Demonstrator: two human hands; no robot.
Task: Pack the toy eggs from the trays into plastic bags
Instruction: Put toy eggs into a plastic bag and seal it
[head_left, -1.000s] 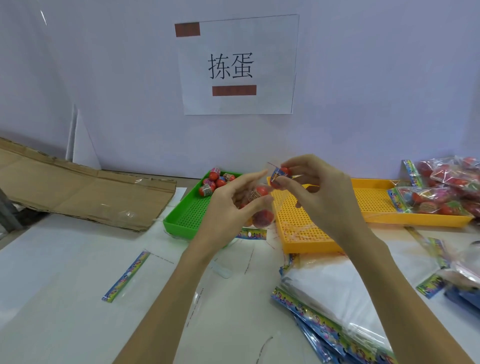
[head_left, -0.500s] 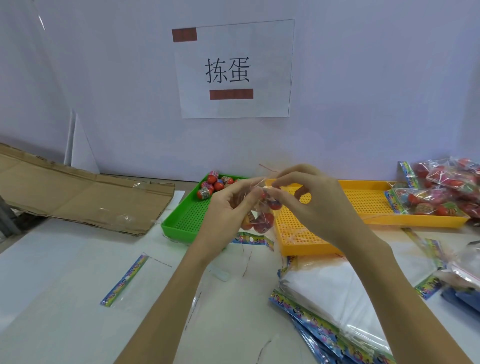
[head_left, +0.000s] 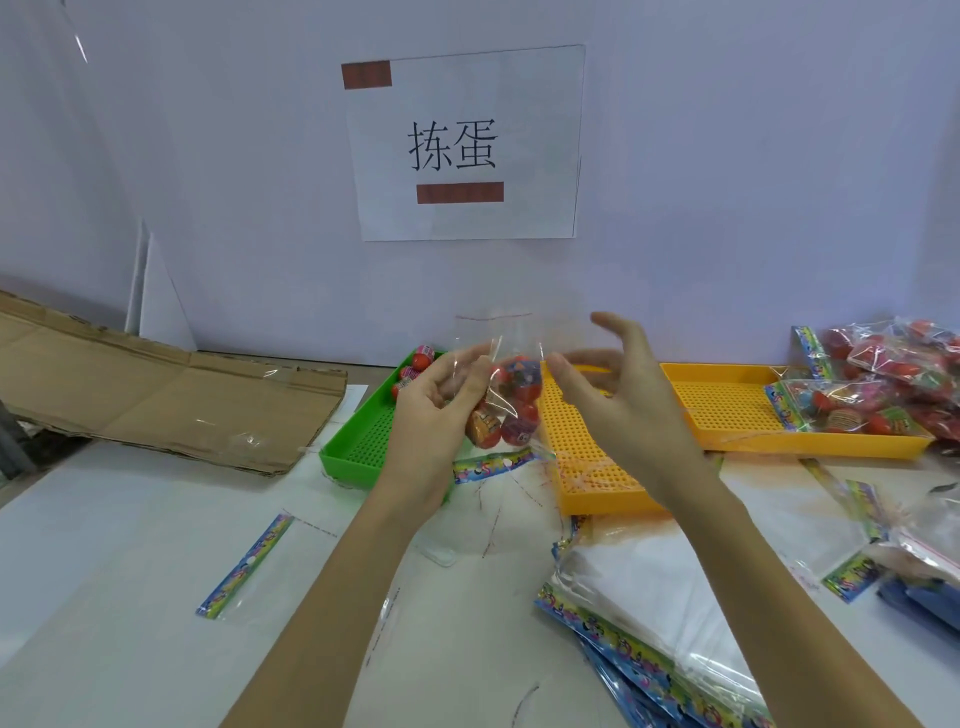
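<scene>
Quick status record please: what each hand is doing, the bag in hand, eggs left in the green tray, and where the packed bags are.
left hand: pinches the clear bag near its top
right hand: open, fingers spread, beside the bag
bag in hand: holds several toy eggs, mouth up, unsealed
green tray: a few loose eggs at its far end
packed bags: piled on the yellow tray's right end
empty bags: stacked at near right
</scene>
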